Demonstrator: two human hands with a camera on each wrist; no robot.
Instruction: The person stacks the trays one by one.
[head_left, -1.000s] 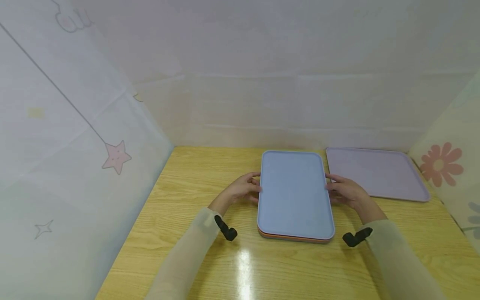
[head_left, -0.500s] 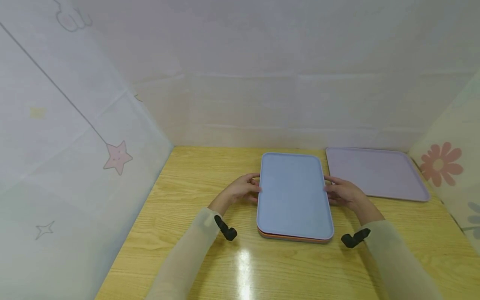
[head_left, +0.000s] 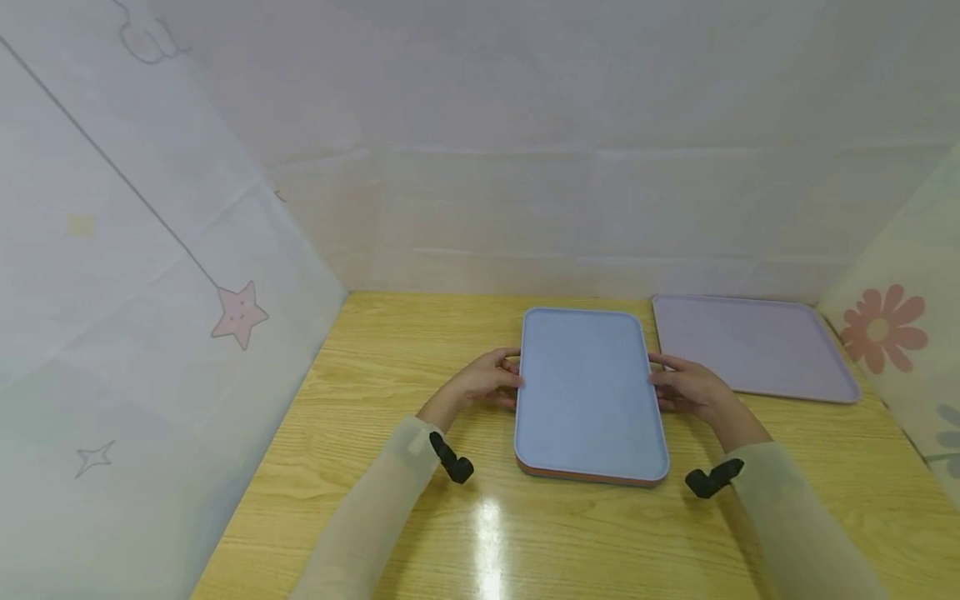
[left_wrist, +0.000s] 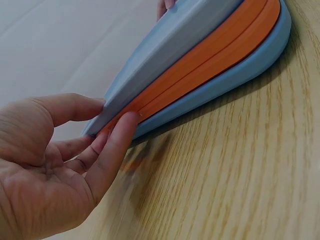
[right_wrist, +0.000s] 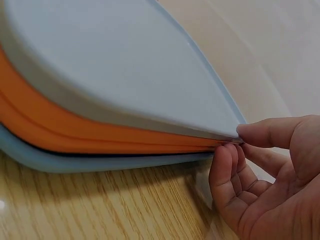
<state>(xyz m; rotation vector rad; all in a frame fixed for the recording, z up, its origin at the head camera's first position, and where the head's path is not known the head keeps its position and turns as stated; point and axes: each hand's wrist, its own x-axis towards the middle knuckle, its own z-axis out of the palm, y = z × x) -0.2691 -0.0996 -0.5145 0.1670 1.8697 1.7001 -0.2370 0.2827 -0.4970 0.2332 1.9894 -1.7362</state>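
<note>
A light blue rectangular tray [head_left: 591,392] tops a stack on the table, its short side towards me. Below it, the left wrist view shows orange trays [left_wrist: 200,56] and a blue tray [left_wrist: 235,80] at the bottom. My left hand [head_left: 483,379] holds the stack's left long side, thumb at the top tray's rim and fingers against the edges below. Opposite it, my right hand [head_left: 693,387] pinches the right side, with the thumb [right_wrist: 265,131] on the top rim and curled fingers at the orange edge. The fingertips beneath the rim are partly hidden.
A lilac tray [head_left: 757,346] lies flat at the back right of the wooden table [head_left: 390,517], just behind my right hand. Pale printed cloth [head_left: 480,208] hangs along the back and both sides.
The top tray has come slightly down and towards me, sitting more evenly over the orange ones. Both hands have kept to its sides, the right shifting slightly inward.
</note>
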